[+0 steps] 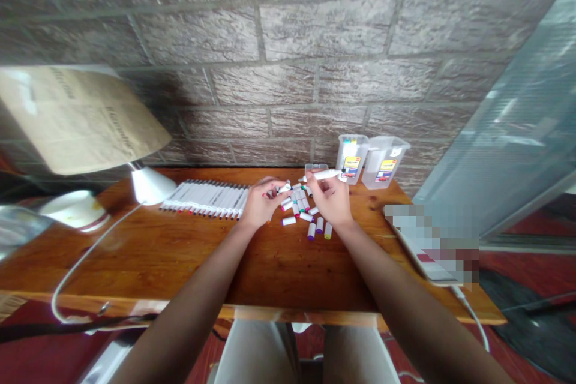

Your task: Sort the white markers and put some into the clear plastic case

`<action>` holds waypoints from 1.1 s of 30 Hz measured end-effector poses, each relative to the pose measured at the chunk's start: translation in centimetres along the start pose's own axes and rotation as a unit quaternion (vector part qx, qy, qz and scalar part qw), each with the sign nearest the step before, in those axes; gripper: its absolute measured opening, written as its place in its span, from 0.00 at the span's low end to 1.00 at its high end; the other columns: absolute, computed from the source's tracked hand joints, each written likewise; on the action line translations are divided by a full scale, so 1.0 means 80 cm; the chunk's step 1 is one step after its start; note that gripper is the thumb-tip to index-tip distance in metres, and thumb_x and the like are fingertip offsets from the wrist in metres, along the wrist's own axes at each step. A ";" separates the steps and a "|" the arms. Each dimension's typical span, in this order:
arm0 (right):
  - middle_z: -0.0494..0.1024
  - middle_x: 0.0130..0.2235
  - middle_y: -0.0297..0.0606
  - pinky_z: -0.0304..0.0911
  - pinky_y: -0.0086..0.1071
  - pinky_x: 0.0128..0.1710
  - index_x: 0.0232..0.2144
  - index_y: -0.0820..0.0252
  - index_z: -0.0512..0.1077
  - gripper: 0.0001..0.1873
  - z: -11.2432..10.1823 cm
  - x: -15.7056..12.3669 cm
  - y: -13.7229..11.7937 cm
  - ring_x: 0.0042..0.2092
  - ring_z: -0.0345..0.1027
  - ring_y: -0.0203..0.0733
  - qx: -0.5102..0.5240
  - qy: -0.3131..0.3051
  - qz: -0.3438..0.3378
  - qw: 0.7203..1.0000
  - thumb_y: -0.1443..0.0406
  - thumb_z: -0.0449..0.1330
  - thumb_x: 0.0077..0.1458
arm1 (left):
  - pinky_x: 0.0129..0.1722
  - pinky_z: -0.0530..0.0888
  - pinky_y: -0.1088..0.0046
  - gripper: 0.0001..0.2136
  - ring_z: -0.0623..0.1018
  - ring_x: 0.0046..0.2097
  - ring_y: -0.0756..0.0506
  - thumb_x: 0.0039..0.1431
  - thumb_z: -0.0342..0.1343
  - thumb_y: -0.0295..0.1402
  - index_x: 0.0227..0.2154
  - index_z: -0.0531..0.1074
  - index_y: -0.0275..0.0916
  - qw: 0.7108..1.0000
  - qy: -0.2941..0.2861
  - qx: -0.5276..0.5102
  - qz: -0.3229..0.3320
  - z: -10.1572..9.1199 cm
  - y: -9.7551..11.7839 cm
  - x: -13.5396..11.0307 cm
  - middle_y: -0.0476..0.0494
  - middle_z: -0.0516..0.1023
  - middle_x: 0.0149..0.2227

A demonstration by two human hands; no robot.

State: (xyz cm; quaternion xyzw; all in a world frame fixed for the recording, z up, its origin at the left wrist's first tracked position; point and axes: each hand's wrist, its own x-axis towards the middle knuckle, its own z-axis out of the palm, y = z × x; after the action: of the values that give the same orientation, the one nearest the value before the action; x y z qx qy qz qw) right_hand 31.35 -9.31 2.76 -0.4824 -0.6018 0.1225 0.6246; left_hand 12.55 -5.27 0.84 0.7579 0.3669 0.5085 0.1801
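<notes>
My right hand [332,195] is closed around a white marker [324,174], which lies nearly level between thumb and fingers. In my left hand [263,199], thumb and fingertips pinch a small white marker cap [284,188]. Between and below both hands, several loose white marker caps [288,221] with coloured ends lie scattered on the wooden table [288,276]. To the left of my left hand, a long row of white markers [207,198] lies side by side, their ends dark or coloured.
Two clear plastic boxes [378,168] with yellow labels stand by the brick wall; the left one has a few coloured-tipped items inside. A small clear tray [315,167] sits behind my hands. A lamp [150,185] and bowl [76,210] stand left, a partly blurred-out device [427,246] right.
</notes>
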 end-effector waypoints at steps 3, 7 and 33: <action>0.78 0.25 0.35 0.63 0.31 0.31 0.26 0.58 0.75 0.23 0.000 0.002 0.005 0.27 0.69 0.38 0.026 0.008 0.039 0.999 0.47 0.59 0.60 | 0.37 0.73 0.71 0.09 0.78 0.35 0.47 0.55 0.66 0.39 0.36 0.82 0.41 1.000 0.003 -0.004 -0.001 -0.001 0.005 0.001 0.45 0.82 0.36; 0.75 0.21 0.34 0.62 0.30 0.30 0.22 0.58 0.70 0.26 0.001 0.004 0.005 0.25 0.68 0.37 0.062 -0.002 0.088 0.994 0.44 0.58 0.59 | 0.38 0.74 0.71 0.10 0.79 0.36 0.47 0.56 0.65 0.40 0.38 0.82 0.41 1.000 0.000 -0.019 -0.025 0.001 0.006 -0.001 0.45 0.83 0.38; 0.66 0.16 0.30 0.46 0.32 0.16 0.21 0.56 0.69 0.31 0.003 0.023 0.019 0.16 0.51 0.32 0.223 0.047 0.264 0.937 0.36 0.60 0.48 | 0.29 0.74 0.76 0.22 0.80 0.34 0.49 0.41 0.75 0.44 0.38 0.78 0.39 0.899 -0.063 -0.335 -0.276 -0.005 0.011 0.007 0.43 0.84 0.39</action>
State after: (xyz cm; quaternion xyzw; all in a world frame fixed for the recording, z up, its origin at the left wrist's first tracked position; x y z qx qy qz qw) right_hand 32.27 -7.10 2.78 -0.4776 -0.3801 0.3905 0.6891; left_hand 12.67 -5.48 1.93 0.5515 0.3571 0.4826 0.5792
